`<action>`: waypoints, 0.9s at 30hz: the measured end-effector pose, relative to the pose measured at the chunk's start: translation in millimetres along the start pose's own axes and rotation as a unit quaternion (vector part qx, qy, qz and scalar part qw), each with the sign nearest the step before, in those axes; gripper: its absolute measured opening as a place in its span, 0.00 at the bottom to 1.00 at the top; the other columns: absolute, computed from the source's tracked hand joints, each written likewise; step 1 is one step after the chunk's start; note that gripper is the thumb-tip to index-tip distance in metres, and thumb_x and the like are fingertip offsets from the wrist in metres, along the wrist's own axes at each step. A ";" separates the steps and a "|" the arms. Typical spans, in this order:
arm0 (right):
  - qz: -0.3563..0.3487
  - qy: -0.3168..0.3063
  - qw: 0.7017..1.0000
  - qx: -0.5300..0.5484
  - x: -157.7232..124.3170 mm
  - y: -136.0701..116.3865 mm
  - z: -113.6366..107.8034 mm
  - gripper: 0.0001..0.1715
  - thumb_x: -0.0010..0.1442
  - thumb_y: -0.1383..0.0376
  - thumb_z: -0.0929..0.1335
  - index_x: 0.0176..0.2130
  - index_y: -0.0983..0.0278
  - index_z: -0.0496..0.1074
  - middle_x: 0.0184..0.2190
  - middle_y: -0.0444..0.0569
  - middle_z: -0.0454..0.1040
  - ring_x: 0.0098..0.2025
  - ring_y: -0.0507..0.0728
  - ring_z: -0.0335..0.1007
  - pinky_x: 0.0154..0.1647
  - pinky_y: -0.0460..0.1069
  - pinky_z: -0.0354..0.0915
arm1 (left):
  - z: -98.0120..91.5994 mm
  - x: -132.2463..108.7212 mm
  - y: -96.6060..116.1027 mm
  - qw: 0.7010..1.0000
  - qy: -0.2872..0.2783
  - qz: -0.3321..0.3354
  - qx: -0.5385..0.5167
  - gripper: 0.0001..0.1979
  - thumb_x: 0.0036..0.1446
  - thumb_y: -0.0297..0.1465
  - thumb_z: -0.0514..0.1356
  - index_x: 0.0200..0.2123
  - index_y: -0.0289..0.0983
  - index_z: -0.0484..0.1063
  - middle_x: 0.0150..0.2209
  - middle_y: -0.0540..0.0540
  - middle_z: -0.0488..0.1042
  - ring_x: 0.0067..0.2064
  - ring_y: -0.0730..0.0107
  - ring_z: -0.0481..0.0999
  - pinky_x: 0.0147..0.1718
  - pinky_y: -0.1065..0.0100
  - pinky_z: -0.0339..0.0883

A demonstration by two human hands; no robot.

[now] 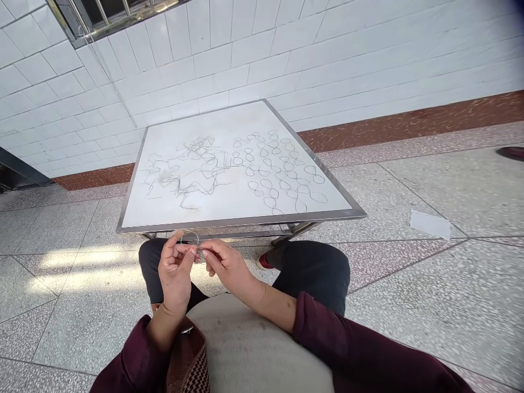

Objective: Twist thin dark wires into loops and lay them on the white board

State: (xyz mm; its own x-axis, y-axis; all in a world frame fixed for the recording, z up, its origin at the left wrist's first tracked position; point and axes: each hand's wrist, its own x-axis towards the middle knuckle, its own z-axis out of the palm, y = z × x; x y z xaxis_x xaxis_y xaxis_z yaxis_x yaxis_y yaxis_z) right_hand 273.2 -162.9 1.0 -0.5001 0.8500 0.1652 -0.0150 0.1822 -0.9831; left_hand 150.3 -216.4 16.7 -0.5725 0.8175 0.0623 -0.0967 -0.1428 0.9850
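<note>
Between my hands, above my lap, is a thin wire bent into a round loop. My left hand pinches it between thumb and fingers, and the loop rises above the thumb. With thumb and forefinger closed, my right hand grips the same wire at the loop's right side. Beyond the hands stands a low white table with a metal rim. Loose bent wires lie tangled on its left half. On the right half, several wire figure-eights are spread in rough rows.
A brown woven strap or bag lies beside my left forearm. My knees are close to the table's near edge. White paper lies on the speckled floor at the right. A tiled wall stands behind the table.
</note>
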 end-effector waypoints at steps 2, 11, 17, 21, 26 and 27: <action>-0.011 0.004 1.000 -0.024 0.5 -2.0 -1.9 0.10 0.68 0.63 0.62 0.38 0.60 0.71 0.33 0.44 0.68 0.19 0.47 0.63 0.22 0.46 0.68 | -0.1 -0.6 -0.7 1.000 -0.007 -0.007 -0.001 0.24 0.55 0.32 0.68 0.55 0.40 0.70 0.30 0.53 0.75 0.33 0.74 0.75 0.38 0.70 0.72; -0.017 0.015 0.999 -0.029 2.2 1.6 -3.5 0.12 0.69 0.60 0.62 0.37 0.61 0.72 0.34 0.44 0.67 0.18 0.45 0.63 0.23 0.46 0.67 | 1.7 -0.2 -2.9 1.000 -0.019 -0.020 -0.001 0.25 0.54 0.33 0.68 0.56 0.39 0.70 0.30 0.52 0.74 0.31 0.74 0.74 0.36 0.70 0.72; 0.056 -0.023 0.996 0.071 7.9 -4.5 -8.4 0.12 0.65 0.57 0.65 0.39 0.62 0.73 0.29 0.43 0.69 0.25 0.50 0.66 0.28 0.47 0.67 | 1.7 -1.6 0.7 1.000 0.003 0.008 0.010 0.25 0.53 0.33 0.69 0.55 0.40 0.71 0.31 0.51 0.77 0.32 0.72 0.77 0.38 0.68 0.74; 0.095 -0.051 0.983 0.152 10.6 -8.6 -11.2 0.13 0.63 0.55 0.68 0.37 0.62 0.73 0.30 0.44 0.72 0.31 0.52 0.66 0.33 0.47 0.65 | 0.5 -3.2 2.8 0.999 -0.028 0.017 0.011 0.24 0.54 0.33 0.69 0.54 0.40 0.70 0.32 0.50 0.78 0.33 0.69 0.78 0.37 0.65 0.76; 0.115 -0.035 0.968 0.221 10.3 -6.6 -10.0 0.12 0.59 0.55 0.71 0.36 0.61 0.73 0.29 0.43 0.72 0.31 0.51 0.65 0.33 0.47 0.63 | 0.9 -3.2 3.8 0.998 -0.054 0.020 0.021 0.24 0.55 0.32 0.68 0.54 0.40 0.70 0.32 0.50 0.79 0.33 0.70 0.78 0.37 0.65 0.76; 0.116 -0.026 0.966 0.227 10.1 -6.4 -9.7 0.12 0.58 0.56 0.72 0.36 0.61 0.73 0.29 0.42 0.72 0.31 0.51 0.66 0.33 0.47 0.63 | 1.4 -2.8 4.2 0.998 -0.054 0.017 0.018 0.24 0.55 0.32 0.68 0.54 0.40 0.69 0.32 0.50 0.79 0.33 0.70 0.78 0.37 0.65 0.76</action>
State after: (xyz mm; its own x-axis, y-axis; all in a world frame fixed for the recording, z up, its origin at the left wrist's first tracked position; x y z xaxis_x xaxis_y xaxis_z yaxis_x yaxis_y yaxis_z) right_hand 276.6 -150.6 9.7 -0.5790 0.8133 -0.0567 -0.2701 -0.2569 -0.9279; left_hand 152.7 -218.6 20.9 -0.4836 0.8681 0.1118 -0.0473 -0.1534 0.9870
